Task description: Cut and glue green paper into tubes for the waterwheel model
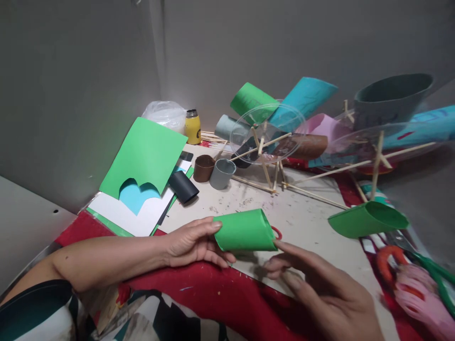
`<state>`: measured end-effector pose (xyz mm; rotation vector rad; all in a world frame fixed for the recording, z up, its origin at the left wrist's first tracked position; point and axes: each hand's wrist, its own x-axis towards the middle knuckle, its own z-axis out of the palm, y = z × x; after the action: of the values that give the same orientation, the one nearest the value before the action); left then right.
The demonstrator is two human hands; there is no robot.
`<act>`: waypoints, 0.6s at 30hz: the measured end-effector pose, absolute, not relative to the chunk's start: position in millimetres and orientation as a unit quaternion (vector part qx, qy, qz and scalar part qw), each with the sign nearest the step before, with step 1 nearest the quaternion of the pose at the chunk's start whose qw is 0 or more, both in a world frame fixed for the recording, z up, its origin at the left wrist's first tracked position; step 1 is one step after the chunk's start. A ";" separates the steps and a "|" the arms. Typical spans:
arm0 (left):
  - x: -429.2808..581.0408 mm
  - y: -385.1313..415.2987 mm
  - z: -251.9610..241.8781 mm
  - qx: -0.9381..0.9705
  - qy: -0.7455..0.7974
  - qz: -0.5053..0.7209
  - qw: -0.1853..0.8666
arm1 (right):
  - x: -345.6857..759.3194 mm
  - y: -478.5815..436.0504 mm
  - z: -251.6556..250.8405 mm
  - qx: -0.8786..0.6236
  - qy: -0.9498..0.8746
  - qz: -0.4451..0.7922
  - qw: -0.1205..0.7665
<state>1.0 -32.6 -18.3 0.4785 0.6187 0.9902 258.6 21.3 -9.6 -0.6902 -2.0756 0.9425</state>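
Note:
My left hand (199,244) is closed around the left end of a green paper tube (245,230), thumb on top and fingers beneath. The tube lies sideways, slightly flattened, just over the white board (302,199). At its right end, my right hand (320,284) has its fingers apart, and the index fingertip is at the tube's lower rim; I cannot tell whether it touches. Part of a red ring (277,232) shows behind the tube. Small upright brown (204,168) and grey (222,174) tubes and a black tube (184,187) lying down are beyond my hands.
A stick-framed wheel (263,142) with coloured paper tubes stands at the back, and a similar frame (377,156) is at right. Another green tube (366,220), orange-handled scissors (389,260) and green handles (433,272) lie right. Green sheet (145,151) and yellow bottle (192,128) are left.

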 end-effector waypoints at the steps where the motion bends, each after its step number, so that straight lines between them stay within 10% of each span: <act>1: -0.8 -31.1 -18.8 0.220 0.286 0.466 0.808 | 260.1 23.2 -9.3 -0.299 -0.801 0.357 0.376; 18: -13.3 -22.2 -20.0 0.182 0.287 0.465 0.817 | 254.6 61.3 -22.0 -0.466 -0.875 0.108 0.076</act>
<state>-13.3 -22.2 -20.0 0.3872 0.6117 0.9918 254.6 61.3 -22.0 -1.3987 -2.6227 0.3241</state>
